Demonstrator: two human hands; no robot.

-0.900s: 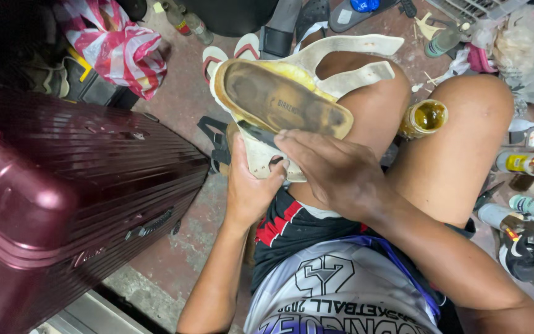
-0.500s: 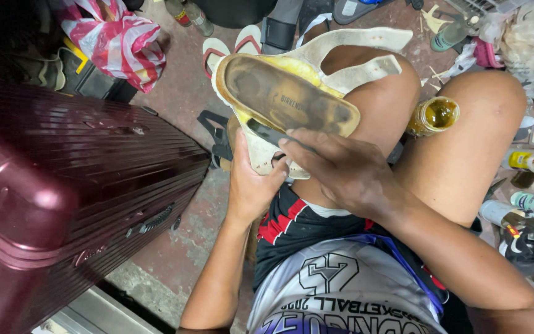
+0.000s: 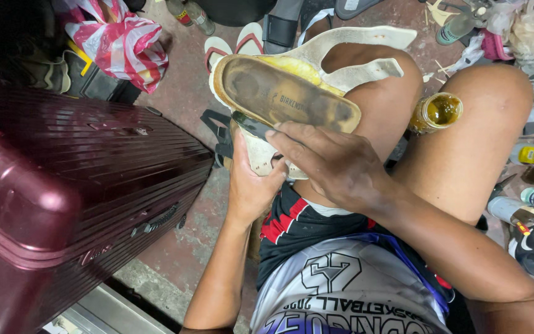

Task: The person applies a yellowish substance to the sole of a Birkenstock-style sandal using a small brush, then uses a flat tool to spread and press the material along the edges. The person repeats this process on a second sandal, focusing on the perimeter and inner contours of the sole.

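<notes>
Gripping sandal (image 3: 282, 99) heel from below, left hand (image 3: 251, 185) fingers clamped. Right hand (image 3: 335, 164) palm-down, fingers together pressing insole edge. Sandal on left thigh, long axis running upper-left, toe away.

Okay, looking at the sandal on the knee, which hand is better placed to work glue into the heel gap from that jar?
Probably the right hand: it lies on top at the heel end of the sandal, nearer the glue jar by the right knee. The left hand is underneath, cupping the sole, so it is busy supporting.
</notes>
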